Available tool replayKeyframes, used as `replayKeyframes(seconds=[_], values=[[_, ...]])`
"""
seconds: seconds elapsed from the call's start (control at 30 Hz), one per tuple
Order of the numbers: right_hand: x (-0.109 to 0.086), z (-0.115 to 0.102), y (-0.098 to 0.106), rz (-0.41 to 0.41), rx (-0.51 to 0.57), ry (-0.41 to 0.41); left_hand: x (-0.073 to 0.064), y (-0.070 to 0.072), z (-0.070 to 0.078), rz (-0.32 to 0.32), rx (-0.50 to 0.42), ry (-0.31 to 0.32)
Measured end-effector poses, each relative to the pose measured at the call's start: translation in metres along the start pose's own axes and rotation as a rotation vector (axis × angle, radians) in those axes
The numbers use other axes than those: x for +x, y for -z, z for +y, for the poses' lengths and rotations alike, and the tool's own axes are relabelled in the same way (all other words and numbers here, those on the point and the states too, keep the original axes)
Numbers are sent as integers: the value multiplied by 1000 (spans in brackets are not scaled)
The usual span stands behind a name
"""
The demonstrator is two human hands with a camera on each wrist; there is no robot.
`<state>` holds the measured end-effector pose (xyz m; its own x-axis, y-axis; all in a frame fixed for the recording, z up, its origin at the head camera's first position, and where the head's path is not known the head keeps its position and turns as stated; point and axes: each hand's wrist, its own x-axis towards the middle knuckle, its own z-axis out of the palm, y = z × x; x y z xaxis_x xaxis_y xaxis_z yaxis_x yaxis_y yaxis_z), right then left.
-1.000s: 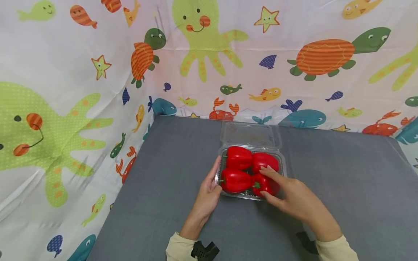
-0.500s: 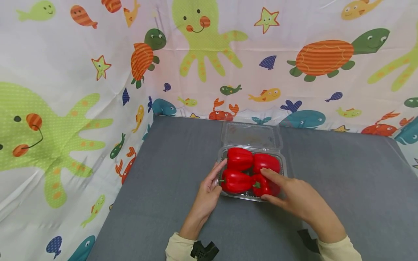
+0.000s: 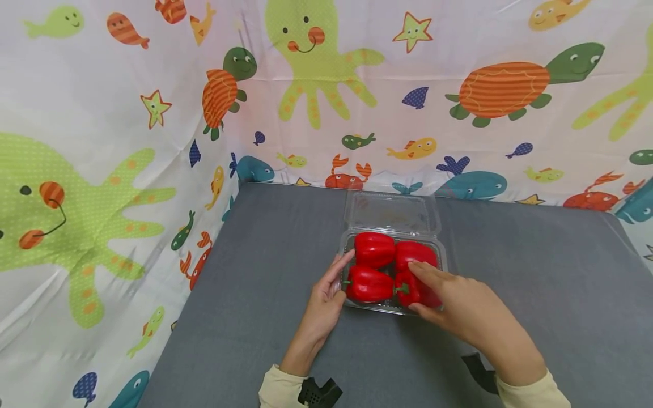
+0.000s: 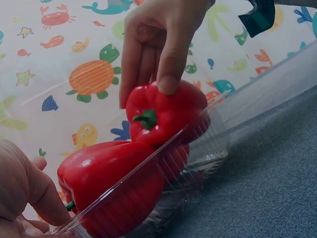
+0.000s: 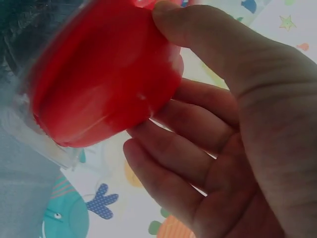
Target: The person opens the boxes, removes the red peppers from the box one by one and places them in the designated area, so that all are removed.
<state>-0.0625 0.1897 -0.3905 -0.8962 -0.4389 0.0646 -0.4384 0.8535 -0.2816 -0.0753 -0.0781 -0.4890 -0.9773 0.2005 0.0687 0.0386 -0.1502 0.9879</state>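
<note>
Several red bell peppers lie in a clear plastic clamshell container (image 3: 444, 255), its lid (image 3: 391, 212) folded back flat behind it. My left hand (image 3: 326, 297) holds the container's left side, thumb near the front corner and index finger reaching over the rim to the back left pepper (image 3: 374, 249). My right hand (image 3: 466, 306) grips the front right pepper (image 3: 415, 290), thumb on its near side and fingers on its far side. In the left wrist view this pepper (image 4: 163, 111) sits tilted, stem toward the left. The front left pepper (image 3: 368, 284) and back right pepper (image 3: 415, 254) lie beside it.
The container stands on a grey cloth-covered table (image 3: 275, 243). A white curtain (image 3: 316, 141) printed with sea animals borders the table at the back and left. Each wrist carries a black strap mount, such as the left mount (image 3: 320, 392).
My left index finger has moved over the rim onto the back left pepper. My right hand has shifted slightly right, and the front right pepper has turned a little in its grip.
</note>
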Motion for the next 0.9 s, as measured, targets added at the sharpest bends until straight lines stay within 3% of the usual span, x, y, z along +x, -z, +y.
replayKeyframes(seconds=[0.3, 0.9], values=[[-7, 0, 17, -94, 44, -89, -1, 1, -1, 20, 27, 21], [-16, 25, 39, -35, 8, -244, -1, -1, 0, 15, -15, 28]])
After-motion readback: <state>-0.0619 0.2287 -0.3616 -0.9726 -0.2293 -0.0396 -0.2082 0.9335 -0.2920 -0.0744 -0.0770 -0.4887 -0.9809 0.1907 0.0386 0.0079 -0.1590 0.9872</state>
